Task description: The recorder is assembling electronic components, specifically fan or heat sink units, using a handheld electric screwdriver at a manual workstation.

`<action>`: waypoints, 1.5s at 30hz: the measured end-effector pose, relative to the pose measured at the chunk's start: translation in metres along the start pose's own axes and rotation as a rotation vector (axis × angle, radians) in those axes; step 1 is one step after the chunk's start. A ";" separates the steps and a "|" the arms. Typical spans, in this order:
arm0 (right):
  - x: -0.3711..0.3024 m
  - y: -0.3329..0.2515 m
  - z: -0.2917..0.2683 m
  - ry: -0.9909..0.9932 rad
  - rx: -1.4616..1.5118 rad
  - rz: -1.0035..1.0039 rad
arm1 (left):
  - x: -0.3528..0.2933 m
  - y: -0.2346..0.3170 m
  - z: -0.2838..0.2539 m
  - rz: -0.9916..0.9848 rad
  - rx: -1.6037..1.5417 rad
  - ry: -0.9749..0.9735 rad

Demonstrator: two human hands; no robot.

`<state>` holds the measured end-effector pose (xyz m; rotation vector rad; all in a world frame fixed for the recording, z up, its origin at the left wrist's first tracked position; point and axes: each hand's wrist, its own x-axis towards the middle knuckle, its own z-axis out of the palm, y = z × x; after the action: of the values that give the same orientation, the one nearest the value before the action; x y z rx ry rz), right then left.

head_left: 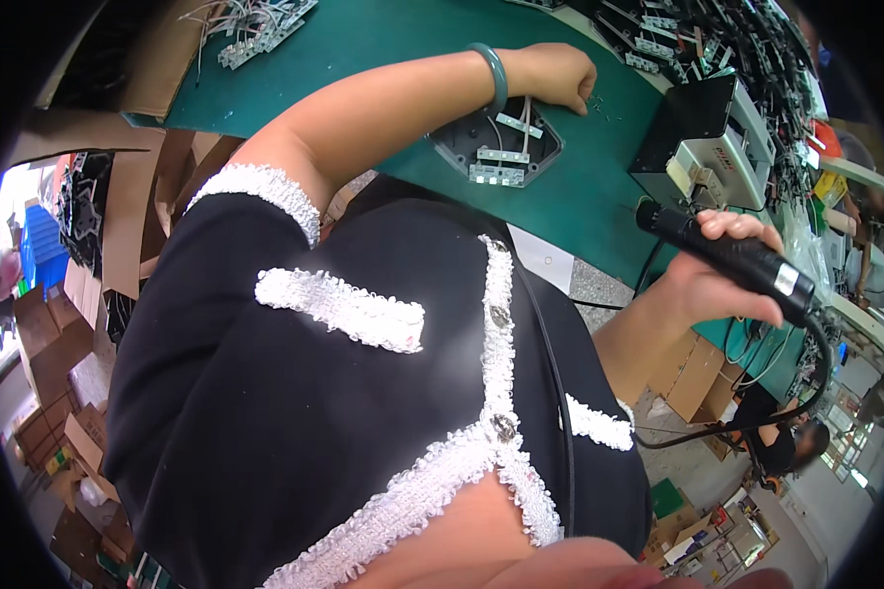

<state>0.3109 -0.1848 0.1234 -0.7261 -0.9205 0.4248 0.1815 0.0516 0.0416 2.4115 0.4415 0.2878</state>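
My left hand [558, 77], with a green bangle [497, 79] at the wrist, rests on the green table mat with its fingers curled in. Small screws [604, 106] lie scattered beside its fingertips; whether it pinches one is hidden. Just below that hand sits a dark, angular housing [550, 157] holding small white circuit strips [502, 156] and thin wires. On the right, my right hand [722, 280] wraps round a black corded electric screwdriver [722, 250], held tilted off the table, its front end toward the upper left.
A black-and-silver boxy device [697, 137] stands right of the housing. Wired circuit strips [260, 34] lie at the far left of the mat, and many dark parts [697, 39] are heaped at the far right. Cardboard boxes [133, 216] stand left. Another person [781, 442] is at lower right.
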 end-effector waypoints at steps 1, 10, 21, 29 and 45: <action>-0.004 0.002 -0.003 -0.015 -0.004 -0.012 | 0.001 0.002 0.003 -0.065 0.057 -0.067; -0.008 0.008 0.010 -0.014 -0.054 -0.067 | -0.003 0.003 0.022 -0.068 0.130 0.108; -0.015 0.005 0.019 -0.027 0.021 -0.044 | -0.004 0.000 0.021 0.287 0.342 0.234; 0.006 -0.022 0.041 -0.006 0.356 -0.003 | -0.120 0.073 0.001 0.203 -0.962 0.164; 0.022 0.003 0.075 -0.316 0.494 0.045 | -0.143 0.062 0.004 0.222 -1.056 0.317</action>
<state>0.2603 -0.1399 0.1635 -0.2294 -1.0399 0.7892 0.0659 -0.0506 0.0656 1.3704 0.0892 0.7804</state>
